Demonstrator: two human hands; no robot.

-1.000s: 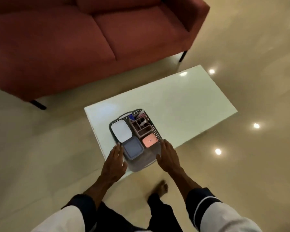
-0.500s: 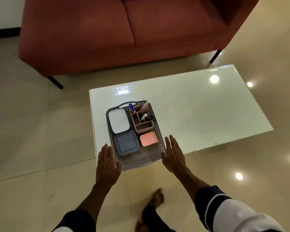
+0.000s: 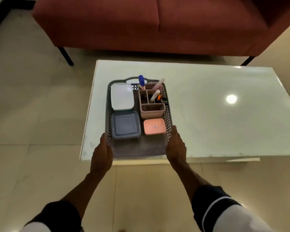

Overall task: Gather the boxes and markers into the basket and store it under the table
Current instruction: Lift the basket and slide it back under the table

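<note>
A grey perforated basket sits on the near left part of the white table. Inside lie a white box, a grey-blue box and a small pink box. A pink divided holder at the basket's far right carries several markers, one with a blue cap. My left hand grips the basket's near left corner. My right hand grips the near right corner.
A red sofa on thin black legs stands just beyond the table. Glossy beige tiled floor surrounds the table. The basket's near end reaches the table's front edge.
Both hands have closed in from just beside the basket onto its near corners. The view has come closer and squared up to the table.
</note>
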